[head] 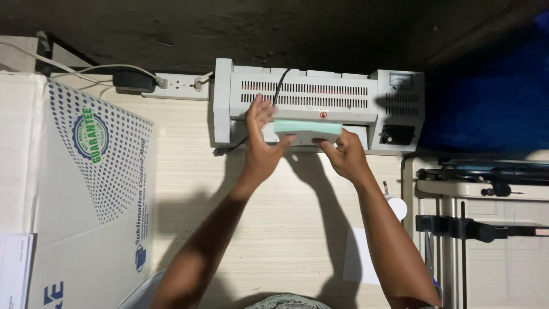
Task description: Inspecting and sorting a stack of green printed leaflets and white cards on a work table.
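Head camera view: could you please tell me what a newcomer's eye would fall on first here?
First, the two hands at the centre: the left hand and right hand hold a pale green sheet at the front slot of a grey laminating machine at the back of the wooden table. To the left lies a large white box with blue dots.
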